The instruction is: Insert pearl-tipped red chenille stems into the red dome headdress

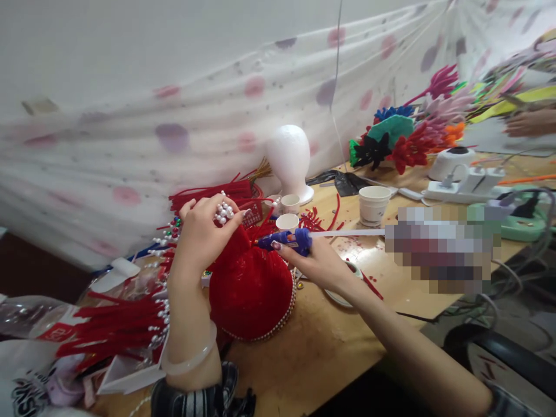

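A red velvety headpiece edged with small pearl beads sits at the middle of the table, its narrow upper part rising toward my left hand. My left hand's fingers are closed around the top of that red part, beside a cluster of white pearl beads. In my right hand is a blue glue gun, its tip pointing left against the red fabric. A long white glue stick sticks out of the gun's back end.
White foam head and paper cups stand behind. Red stems and beads lie left. Colourful fuzzy flowers, a power strip and cables are at the right. Another person's hand shows at the far right.
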Demonstrator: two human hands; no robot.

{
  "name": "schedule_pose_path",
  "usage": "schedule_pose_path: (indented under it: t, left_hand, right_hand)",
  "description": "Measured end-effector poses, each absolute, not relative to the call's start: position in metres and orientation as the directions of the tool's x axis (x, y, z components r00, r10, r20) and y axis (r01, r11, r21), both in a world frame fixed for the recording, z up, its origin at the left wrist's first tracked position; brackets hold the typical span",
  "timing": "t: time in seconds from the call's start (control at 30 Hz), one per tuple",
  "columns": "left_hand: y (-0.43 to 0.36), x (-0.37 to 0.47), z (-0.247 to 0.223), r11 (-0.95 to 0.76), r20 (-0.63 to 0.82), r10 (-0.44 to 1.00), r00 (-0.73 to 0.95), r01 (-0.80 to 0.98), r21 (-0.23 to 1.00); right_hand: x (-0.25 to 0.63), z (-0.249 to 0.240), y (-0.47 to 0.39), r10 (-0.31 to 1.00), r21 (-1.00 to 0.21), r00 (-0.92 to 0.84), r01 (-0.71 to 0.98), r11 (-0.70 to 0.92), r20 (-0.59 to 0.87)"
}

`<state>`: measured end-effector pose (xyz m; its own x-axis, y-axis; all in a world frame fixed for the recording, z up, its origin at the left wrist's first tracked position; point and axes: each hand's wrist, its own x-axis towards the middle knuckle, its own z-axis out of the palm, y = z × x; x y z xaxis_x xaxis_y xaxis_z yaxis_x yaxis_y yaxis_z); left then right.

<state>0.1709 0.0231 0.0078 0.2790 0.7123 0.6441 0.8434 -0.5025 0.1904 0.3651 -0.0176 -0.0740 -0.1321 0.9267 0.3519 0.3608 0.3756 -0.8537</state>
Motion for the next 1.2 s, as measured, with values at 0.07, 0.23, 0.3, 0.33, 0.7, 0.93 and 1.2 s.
schedule_pose_path:
  t: [0.07,0.23,0.3,0.33,0.7,0.93,1.2]
  left_hand:
    - [0.0229,0.1715,0.0083,-0.502,0.639,0.717,0.277,0.842,0.199]
    - [0.0217,0.1727,0.0099,-0.49,0.633,0.729,0.263,0.845,0.213]
    - [0.0216,0.1724,0.01,-0.486,0.63,0.732,0.26,0.848,0.214]
    - [0.0216,0.1721,0.0099,-0.484,0.628,0.734,0.26,0.848,0.215]
    - [0.0203,0.1694,0.0087,-0.481,0.605,0.757,0.248,0.838,0.258]
    - [0.0202,0.1709,0.0092,-0.481,0.601,0.759,0.251,0.839,0.256]
    - [0.02,0.1712,0.0098,-0.493,0.609,0.747,0.266,0.837,0.238]
  right_hand:
    - [0.3651,-0.0728,-0.0175,0.923,-0.851,-0.137,0.357,0.386,0.361]
    - [0.3649,-0.0698,-0.0192,0.91,-0.84,-0.139,0.35,0.415,0.391]
    - [0.3643,-0.0708,-0.0187,0.904,-0.836,-0.152,0.344,0.427,0.399]
    - [0.364,-0.0715,-0.0182,0.902,-0.835,-0.156,0.341,0.432,0.403]
    - [0.3633,-0.0732,-0.0168,0.911,-0.857,-0.143,0.307,0.413,0.387]
    - [0.3629,-0.0708,-0.0155,0.916,-0.861,-0.145,0.313,0.402,0.375]
    - [0.3621,-0.0675,-0.0147,0.911,-0.87,-0.139,0.269,0.413,0.389]
